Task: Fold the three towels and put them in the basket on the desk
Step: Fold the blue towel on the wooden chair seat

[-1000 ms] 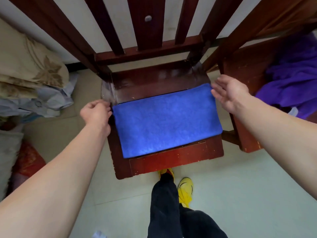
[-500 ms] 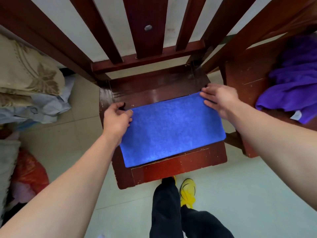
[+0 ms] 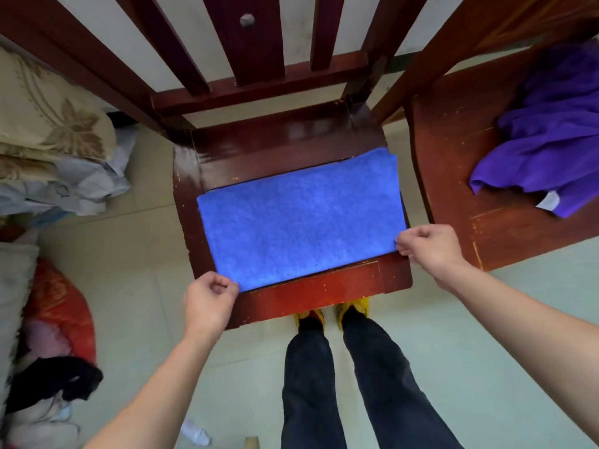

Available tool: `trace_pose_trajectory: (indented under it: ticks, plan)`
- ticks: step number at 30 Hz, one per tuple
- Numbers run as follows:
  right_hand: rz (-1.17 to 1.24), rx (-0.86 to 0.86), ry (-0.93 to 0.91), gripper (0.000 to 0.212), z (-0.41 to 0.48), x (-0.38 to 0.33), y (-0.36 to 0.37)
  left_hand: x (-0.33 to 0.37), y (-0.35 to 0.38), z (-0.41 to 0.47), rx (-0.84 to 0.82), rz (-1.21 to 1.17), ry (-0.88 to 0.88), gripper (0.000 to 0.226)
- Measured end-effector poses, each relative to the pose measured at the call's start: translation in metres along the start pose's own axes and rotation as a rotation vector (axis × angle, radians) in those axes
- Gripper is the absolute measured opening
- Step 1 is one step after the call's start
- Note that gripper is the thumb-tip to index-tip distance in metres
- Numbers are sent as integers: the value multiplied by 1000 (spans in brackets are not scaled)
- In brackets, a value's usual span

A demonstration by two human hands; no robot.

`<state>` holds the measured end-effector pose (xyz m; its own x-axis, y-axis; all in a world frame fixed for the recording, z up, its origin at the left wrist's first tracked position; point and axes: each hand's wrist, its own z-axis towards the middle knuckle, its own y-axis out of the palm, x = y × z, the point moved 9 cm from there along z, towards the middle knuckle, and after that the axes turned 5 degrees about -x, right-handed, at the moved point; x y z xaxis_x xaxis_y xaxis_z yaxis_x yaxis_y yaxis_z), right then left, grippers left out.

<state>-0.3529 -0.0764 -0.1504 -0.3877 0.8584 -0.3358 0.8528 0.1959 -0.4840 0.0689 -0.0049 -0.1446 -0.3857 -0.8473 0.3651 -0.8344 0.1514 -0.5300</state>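
A blue towel, folded into a flat rectangle, lies on the seat of a dark red wooden chair. My left hand pinches the towel's near left corner. My right hand pinches its near right corner. A purple towel lies crumpled on a second wooden seat to the right. No basket or desk is in view.
The chair's slatted back rises at the far side. Beige and pale bedding is piled at left, with red, black and white cloth on the floor below it. My legs and yellow shoes stand by the seat's front edge.
Both hands have moved from the towel's far corners to its near corners and closed on them. The view has tilted down, so my legs show more.
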Motion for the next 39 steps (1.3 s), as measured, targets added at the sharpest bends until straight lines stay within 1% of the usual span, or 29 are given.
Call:
trace_pose_trajectory:
  ticks: [2,3,5,6,7,8,10,14,17,20,22,25,27,29,31,33,34,36,38,39]
  plan:
    - [-150,137,-132,3,4,-24,-10,42,-2,-11,107,229,257,8]
    - [-166,171,-182,9,5,-37,-11,67,4,-19,127,337,394,11]
    - [-178,163,-213,31,10,-56,-4,111,31,-30,88,550,621,37]
    - [-224,145,-203,43,16,-61,-1,127,51,-33,45,657,695,53]
    - [-284,125,-190,52,19,-64,3,139,69,-32,-7,771,723,69]
    - [-330,103,-166,58,24,-63,7,145,84,-28,-55,877,710,81]
    - [-351,68,-126,59,31,-58,6,155,105,-17,-91,1002,661,95]
    - [-287,3,-128,35,41,-53,-1,168,130,-14,-92,1096,626,101]
    - [-222,-46,-162,23,41,-52,0,171,137,-19,-109,1136,624,100]
    - [-139,-48,-196,13,40,-52,-17,177,140,-26,-139,1117,644,101]
    - [-122,-41,-228,13,34,-56,-35,176,136,-30,-165,1077,615,98]
    - [-203,-73,-324,11,16,-70,-54,165,113,-29,-140,954,523,78]
    - [-284,-109,-383,17,0,-86,-56,155,88,-25,-101,884,463,65]
    - [-243,-180,-412,23,-16,-102,-45,145,68,-19,-120,841,420,56]
    - [-185,-258,-448,31,-33,-119,-25,139,56,-9,-167,759,419,52]
    - [-190,-316,-493,35,-49,-134,-1,139,45,5,-170,556,412,46]
    - [-210,-341,-512,39,-56,-138,13,137,36,13,-151,425,378,42]
    - [-259,-373,-541,45,-69,-145,43,128,20,30,-130,151,250,35]
    - [-336,-368,-582,47,-80,-149,75,117,11,40,-168,-98,140,27]
    - [-372,-361,-598,47,-86,-149,93,110,5,44,-188,-176,104,25]
